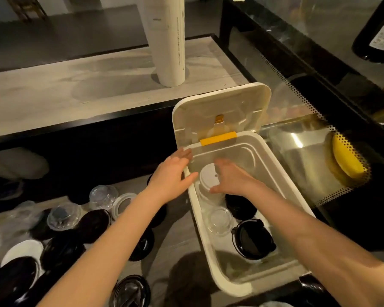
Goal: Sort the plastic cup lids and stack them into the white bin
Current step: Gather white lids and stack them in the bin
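Note:
The white bin (217, 282) stands open in front of me, its hinged cover (220, 107) tipped up at the far end. Inside it I see a stack of white lids (206, 176), a clear lid (220, 220) and two stacks of black lids (252, 240). My right hand (230, 179) reaches into the bin, fingers spread over the white stack and touching it. At the bin's left rim sits my left hand (172, 173), fingers straight, holding nothing. Loose black, white and clear lids (93, 224) lie on the table to the left.
A white cylinder (166, 41) stands on the raised counter behind. To the right is a glass display case (308, 140) with a yellow object (346, 158) inside. A dark bottle (379, 32) stands at the top right.

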Demonstrator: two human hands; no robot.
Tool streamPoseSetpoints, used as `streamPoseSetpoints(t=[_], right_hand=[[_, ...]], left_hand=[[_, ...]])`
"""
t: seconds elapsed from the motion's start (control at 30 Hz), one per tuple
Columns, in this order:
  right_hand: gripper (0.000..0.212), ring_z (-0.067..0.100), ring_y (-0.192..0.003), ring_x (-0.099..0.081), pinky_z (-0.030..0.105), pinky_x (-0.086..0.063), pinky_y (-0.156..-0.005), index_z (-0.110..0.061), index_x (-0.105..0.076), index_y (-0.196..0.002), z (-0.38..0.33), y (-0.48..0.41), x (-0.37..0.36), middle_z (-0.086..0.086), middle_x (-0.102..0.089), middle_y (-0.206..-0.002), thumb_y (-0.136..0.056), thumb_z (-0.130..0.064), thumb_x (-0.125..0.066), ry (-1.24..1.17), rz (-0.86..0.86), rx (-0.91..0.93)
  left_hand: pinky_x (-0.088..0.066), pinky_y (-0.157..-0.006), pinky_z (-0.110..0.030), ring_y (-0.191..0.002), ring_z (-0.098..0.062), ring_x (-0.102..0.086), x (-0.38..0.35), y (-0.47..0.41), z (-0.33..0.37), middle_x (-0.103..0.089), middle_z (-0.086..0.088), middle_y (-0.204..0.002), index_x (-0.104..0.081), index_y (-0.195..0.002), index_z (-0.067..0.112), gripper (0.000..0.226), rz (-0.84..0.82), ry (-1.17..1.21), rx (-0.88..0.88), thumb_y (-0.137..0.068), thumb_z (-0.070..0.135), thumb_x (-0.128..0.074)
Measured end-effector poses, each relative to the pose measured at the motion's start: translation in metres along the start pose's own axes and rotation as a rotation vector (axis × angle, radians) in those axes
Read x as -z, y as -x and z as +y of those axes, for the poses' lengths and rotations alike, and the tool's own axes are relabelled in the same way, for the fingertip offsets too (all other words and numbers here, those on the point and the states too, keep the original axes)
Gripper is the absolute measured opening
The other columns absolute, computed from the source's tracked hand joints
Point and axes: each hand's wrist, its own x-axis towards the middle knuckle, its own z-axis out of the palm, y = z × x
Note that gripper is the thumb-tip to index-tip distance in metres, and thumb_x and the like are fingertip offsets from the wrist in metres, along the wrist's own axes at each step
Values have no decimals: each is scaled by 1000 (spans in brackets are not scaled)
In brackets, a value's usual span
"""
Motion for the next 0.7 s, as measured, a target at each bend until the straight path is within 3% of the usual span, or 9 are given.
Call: streamPoseSetpoints(t=[0.07, 0.23, 0.57, 0.7], right_hand=[[62, 14, -86, -48, 26, -35, -69, -10, -44, -115, 0, -10, -8, 1, -50, -101, -70, -34, -79, 81, -58, 20], [63, 26, -102, -57, 27, -38, -71, -6, -46, -121, 8, -25, -33, 12, -58, -116, -74, -35, -77, 306, -143, 42], [82, 24, -113, -50, 35, -44, -91, -16, -34, -136, 30, -20, -31, 6, -45, -131, -71, -42, -77, 137, -138, 98], [89, 27, -121, -47, 40, -43, -97, -17, -26, -142, 42, -9, -28, 7, -36, -142, -72, -42, -76, 83, -116, 10]], left_hand=[[-19, -116, -31, -145, -13, -12, -2, 4, -4, -22, 1, -155, -35, -144, 14, 58, -34, 63, 1, -94, 40, -49], [-17, -117, -34, -145, -12, -7, -4, 6, -2, -17, 1, -157, -34, -144, 13, 56, -41, 89, 13, -95, 37, -47], [-20, -117, -36, -145, -14, -8, -6, 7, 1, -18, 1, -156, -44, -139, 15, 47, -22, 110, 39, -95, 33, -47], [-19, -117, -34, -145, -13, -9, -7, 7, 1, -18, 1, -156, -47, -137, 15, 46, -13, 117, 46, -95, 33, -47]])
